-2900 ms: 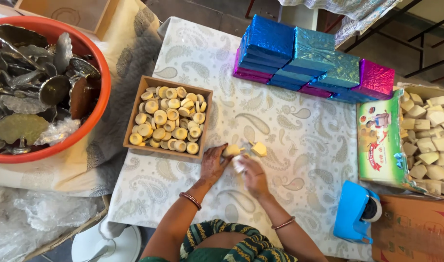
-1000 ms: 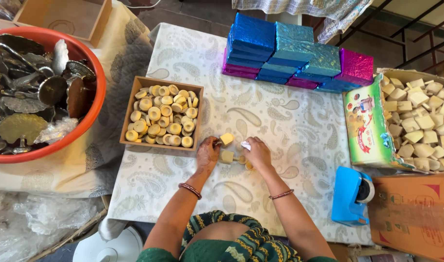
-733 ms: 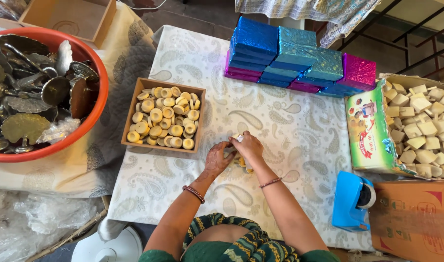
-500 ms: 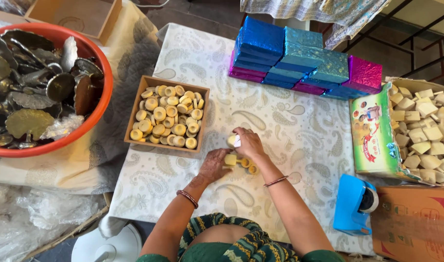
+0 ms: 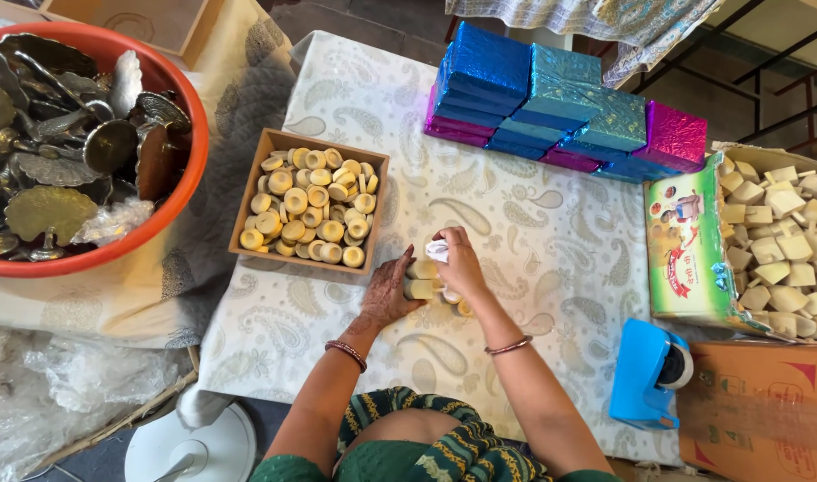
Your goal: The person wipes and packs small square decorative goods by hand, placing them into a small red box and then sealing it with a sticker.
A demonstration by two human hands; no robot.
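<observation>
My left hand (image 5: 389, 290) rests on the patterned tablecloth (image 5: 533, 241) and presses against a short stack of small round yellow pieces (image 5: 419, 278). My right hand (image 5: 461, 264) lies over the same stack from the right, with a bit of white material (image 5: 437, 251) pinched in its fingers. Another yellow piece (image 5: 463, 308) peeks out under my right wrist. Just left of my hands stands an open brown cardboard box (image 5: 307, 208) filled with several of the same yellow rounds.
Shiny blue and magenta wrapped boxes (image 5: 560, 107) are stacked at the table's far side. At the right stands a carton of pale cubes (image 5: 774, 241), and near it a blue tape dispenser (image 5: 645, 375). An orange tub of metal ware (image 5: 78, 143) sits at the left.
My hands came together around the yellow pieces and gathered them into a stack. The right hand shifted from the side to the top of it, with the white bit in its fingers.
</observation>
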